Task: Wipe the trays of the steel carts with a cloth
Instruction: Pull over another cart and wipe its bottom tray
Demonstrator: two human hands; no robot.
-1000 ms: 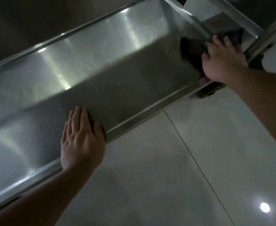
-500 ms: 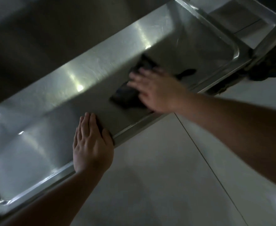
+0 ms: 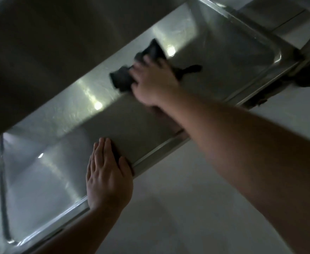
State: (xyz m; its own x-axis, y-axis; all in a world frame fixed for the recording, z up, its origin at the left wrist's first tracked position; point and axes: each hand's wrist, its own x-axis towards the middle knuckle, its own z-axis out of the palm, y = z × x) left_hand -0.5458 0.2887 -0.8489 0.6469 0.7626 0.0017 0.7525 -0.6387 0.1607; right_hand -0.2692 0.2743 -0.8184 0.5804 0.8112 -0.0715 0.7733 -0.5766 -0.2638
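A long steel cart tray (image 3: 46,173) runs diagonally from lower left to upper right, its surface shiny with light spots. A dark cloth (image 3: 122,79) lies on the tray's middle, towards the far wall, and my right hand (image 3: 154,83) presses down on it, fingers curled over its top. More of the cloth shows beyond my fingers. My left hand (image 3: 107,177) lies flat, fingers together, on the tray's near rim and floor, holding nothing. The right hand is blurred by motion.
A higher steel shelf (image 3: 40,52) overhangs the tray's far side at upper left. A cart post and a dark caster (image 3: 308,77) stand at the right end. Pale tiled floor (image 3: 178,217) lies below the near rim.
My right hand has swept the cloth from the tray's right end leftwards to the middle and then towards the far wall. My left hand has stayed on the near rim.
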